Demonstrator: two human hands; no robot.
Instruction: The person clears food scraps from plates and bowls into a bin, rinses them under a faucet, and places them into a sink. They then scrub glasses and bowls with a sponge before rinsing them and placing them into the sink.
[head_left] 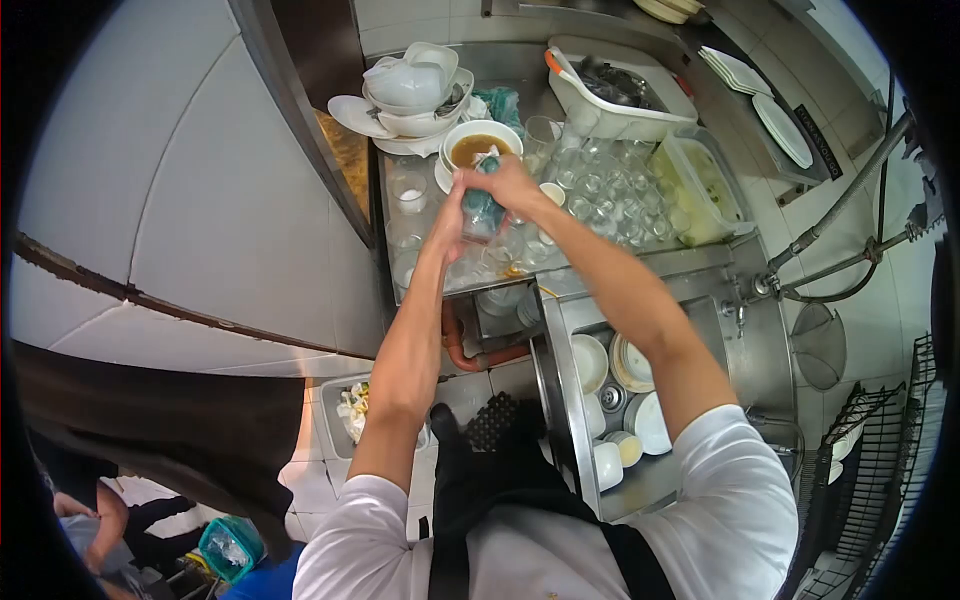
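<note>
Both of my hands meet over the steel counter point(440, 275), just in front of a white bowl point(455, 137) of brown liquid. My left hand point(450, 222) is closed around the side of a clear glass point(482, 232). Above it, my right hand point(507, 183) bends over the glass with its fingers closed on crumpled teal material point(485, 200), which may be a cloth or plastic. Some of that material appears to sit inside the glass. A bit of white shows at its top, against the bowl. My right fingertips are partly hidden.
Stacked dirty white dishes point(415, 95) stand at the back left. Many clear glasses point(610, 190) crowd the counter's right, beside a clear plastic tub point(700, 190) and a white basin point(620, 110). Bowls lie in the sink point(640, 490). A scrap bin point(335, 415) is on the floor; another person point(90, 530) is lower left.
</note>
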